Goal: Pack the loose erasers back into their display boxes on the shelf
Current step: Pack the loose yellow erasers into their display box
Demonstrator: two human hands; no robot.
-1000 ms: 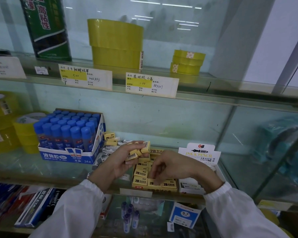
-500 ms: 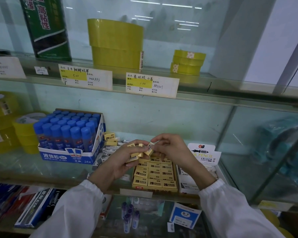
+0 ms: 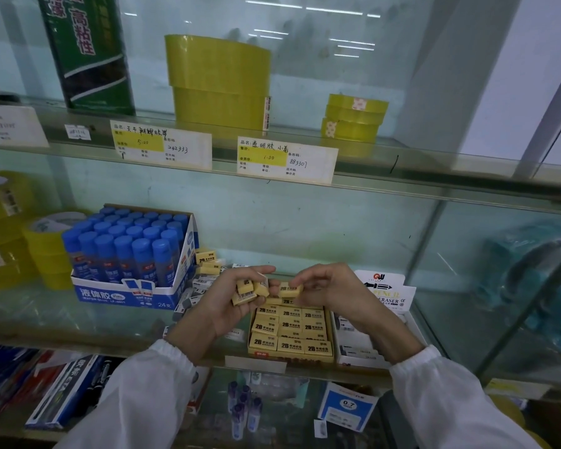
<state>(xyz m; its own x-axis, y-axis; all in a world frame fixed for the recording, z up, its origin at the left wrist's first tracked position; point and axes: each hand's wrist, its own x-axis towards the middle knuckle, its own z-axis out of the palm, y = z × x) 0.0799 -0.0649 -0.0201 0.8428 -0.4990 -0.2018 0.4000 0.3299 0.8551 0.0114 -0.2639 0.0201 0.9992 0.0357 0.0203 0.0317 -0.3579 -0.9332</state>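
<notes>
Head view: rectangular yellow erasers in printed paper sleeves are handled above the smooth glass shelf (image 3: 30, 306). At least three erasers (image 3: 250, 290) are gripped in the curled fingers of the left hand (image 3: 227, 306); a barcode is shown on one. A single eraser (image 3: 290, 289) is pinched between thumb and fingertips of the right hand (image 3: 331, 290), just beside the left-hand cluster and over the rear of the yellow cardboard display box (image 3: 292, 358). Inside that box, erasers are packed flat, three across; the rear rows are hidden by the hands. Its front wall is set at the shelf edge. A white card box (image 3: 386, 286) is placed just beside it on the right. On the left, loose erasers (image 3: 208, 264) are heaped against the glue box (image 3: 127, 294); their count cannot be told.
</notes>
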